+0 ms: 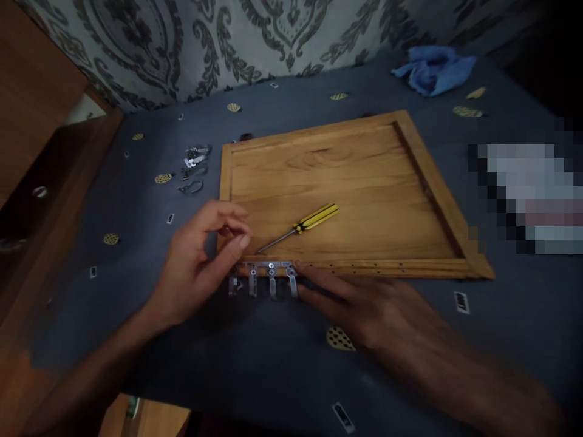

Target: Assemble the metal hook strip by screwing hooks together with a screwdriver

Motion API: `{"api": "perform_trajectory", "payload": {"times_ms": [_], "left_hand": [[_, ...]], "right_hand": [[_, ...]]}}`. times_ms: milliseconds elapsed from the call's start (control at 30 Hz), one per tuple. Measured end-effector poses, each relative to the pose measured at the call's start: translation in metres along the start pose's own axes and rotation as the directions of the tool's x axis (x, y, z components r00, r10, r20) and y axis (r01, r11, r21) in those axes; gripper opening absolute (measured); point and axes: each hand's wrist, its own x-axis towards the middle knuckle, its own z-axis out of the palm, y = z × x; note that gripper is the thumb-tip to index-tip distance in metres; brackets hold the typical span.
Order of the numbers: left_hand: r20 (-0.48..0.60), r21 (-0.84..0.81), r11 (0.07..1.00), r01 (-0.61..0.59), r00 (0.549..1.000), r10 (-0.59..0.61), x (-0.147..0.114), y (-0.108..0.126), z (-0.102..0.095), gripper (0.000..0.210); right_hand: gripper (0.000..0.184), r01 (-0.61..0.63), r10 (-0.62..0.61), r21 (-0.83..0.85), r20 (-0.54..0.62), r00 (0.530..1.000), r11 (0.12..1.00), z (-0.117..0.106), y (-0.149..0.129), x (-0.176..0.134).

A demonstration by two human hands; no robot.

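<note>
Honey-brown wooden panel [355, 176], grained, rimmed; shiny metal hooks [272, 284] along edge near seven o'clock. Left hand [194, 261] half-curled, right hand [378, 309] touching end hook [293, 285]; cannot tell whether either grasps.

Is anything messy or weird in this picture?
A little. The blue cloth is crumpled at the back right, and loose metal clips lie jumbled left of the wooden panel. Blurry blocks at the right edge hide something I can't identify. I see no spill or damage.
</note>
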Motion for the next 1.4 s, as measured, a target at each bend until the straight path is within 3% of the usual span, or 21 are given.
{"api": "perform_trajectory", "payload": {"times_ms": [167,267,400,600,767,1133,1400], "left_hand": [[0.278,0.044,0.992,-0.116,0.955,0.099,-0.010,0.001,0.018,0.051],[0.341,0.147,0.964,-0.223,0.926,0.163,-0.016,0.005,0.029,0.066],[0.336,0.226,0.930,-0.288,0.920,0.203,-0.020,0.006,0.038,0.069],[0.301,0.261,0.922,-0.285,0.932,0.203,-0.024,0.001,0.044,0.067],[0.269,0.251,0.936,-0.248,0.947,0.178,-0.027,-0.001,0.047,0.071],[0.216,0.170,0.979,-0.114,0.973,0.076,-0.029,-0.003,0.051,0.073],[0.245,0.158,0.985,-0.073,0.969,0.032,-0.030,-0.004,0.049,0.065]], "right_hand": [[0.051,-0.008,0.008,0.002,0.037,0.999,1.000,0.001,0.000,-0.001],[0.046,-0.005,0.003,0.029,0.063,0.998,1.000,0.006,0.002,-0.008],[0.050,-0.020,0.016,0.043,0.083,0.996,0.999,0.010,0.004,-0.015],[0.048,-0.013,0.011,0.040,0.065,0.998,0.999,0.010,0.002,-0.012],[0.048,0.003,-0.004,0.044,0.030,1.000,0.999,0.009,0.002,-0.009],[0.060,-0.032,0.019,0.132,0.099,0.995,0.991,0.009,0.005,-0.014],[0.058,-0.009,0.007,0.021,0.083,0.997,1.000,0.014,0.002,-0.015]]}}
